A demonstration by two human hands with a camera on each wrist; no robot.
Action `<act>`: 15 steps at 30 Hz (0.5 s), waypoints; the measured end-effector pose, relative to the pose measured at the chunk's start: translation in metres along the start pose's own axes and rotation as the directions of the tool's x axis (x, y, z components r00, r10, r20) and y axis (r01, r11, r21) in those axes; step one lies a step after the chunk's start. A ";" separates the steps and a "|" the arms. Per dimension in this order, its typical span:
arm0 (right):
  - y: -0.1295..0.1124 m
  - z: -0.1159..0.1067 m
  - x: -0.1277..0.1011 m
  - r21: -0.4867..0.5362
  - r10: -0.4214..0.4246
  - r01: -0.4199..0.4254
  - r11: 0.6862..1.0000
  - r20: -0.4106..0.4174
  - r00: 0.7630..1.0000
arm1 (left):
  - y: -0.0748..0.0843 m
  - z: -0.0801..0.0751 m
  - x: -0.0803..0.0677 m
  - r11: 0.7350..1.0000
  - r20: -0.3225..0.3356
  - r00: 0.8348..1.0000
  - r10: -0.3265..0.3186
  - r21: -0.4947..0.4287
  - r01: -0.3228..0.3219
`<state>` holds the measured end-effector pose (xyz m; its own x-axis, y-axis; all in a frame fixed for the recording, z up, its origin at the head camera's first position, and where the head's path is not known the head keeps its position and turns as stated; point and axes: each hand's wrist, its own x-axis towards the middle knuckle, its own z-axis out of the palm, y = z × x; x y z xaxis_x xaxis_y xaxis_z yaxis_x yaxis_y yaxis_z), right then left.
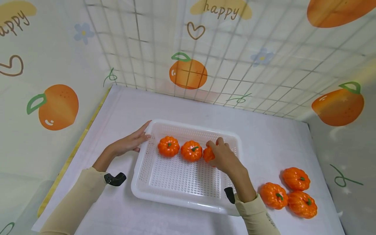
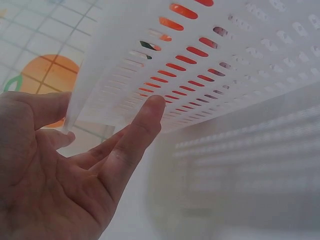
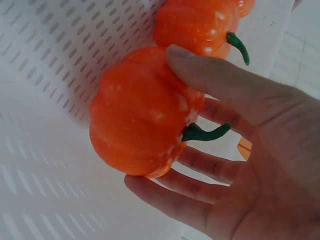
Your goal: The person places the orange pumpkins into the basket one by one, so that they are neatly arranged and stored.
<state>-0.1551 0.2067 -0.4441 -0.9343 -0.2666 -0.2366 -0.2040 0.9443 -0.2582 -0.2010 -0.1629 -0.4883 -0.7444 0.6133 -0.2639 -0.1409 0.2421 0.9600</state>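
My right hand (image 1: 224, 156) grips a glossy orange pumpkin (image 3: 145, 115) with a green stem, thumb on one side and fingers around the other. This pumpkin is at the right end of a row inside a white perforated plastic basket (image 1: 176, 204). Beside it in the row are a middle pumpkin (image 1: 191, 151) and a left pumpkin (image 1: 168, 146). My left hand (image 1: 130, 142) holds the basket's left rim near the far corner. In the left wrist view, one fingertip (image 2: 156, 105) lies against the basket's perforated outer wall, and another digit passes behind the rim.
Three more pumpkins, one at the back (image 1: 296, 179), one at the left (image 1: 274, 195) and one at the front right (image 1: 302, 204), sit together on the white table (image 1: 132, 104) right of the basket. A wire grid (image 1: 158, 39) under printed cloth stands behind.
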 end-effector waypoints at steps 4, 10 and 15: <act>0.001 0.002 0.001 -0.010 0.000 0.000 1.000 0.003 1.000 | 0.000 0.000 0.000 1.000 0.000 1.000 -0.001 0.003 0.001; 0.001 0.004 0.003 -0.016 0.003 -0.003 1.000 -0.005 1.000 | 0.000 0.000 0.000 1.000 -0.001 1.000 -0.002 0.007 0.002; 0.001 0.006 0.003 -0.018 0.009 -0.010 1.000 -0.011 1.000 | -0.002 -0.001 0.001 1.000 -0.001 1.000 -0.003 0.008 0.003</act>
<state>-0.1560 0.2054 -0.4502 -0.9392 -0.2557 -0.2291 -0.2004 0.9502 -0.2388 -0.2021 -0.1638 -0.4904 -0.7447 0.6117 -0.2669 -0.1378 0.2503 0.9583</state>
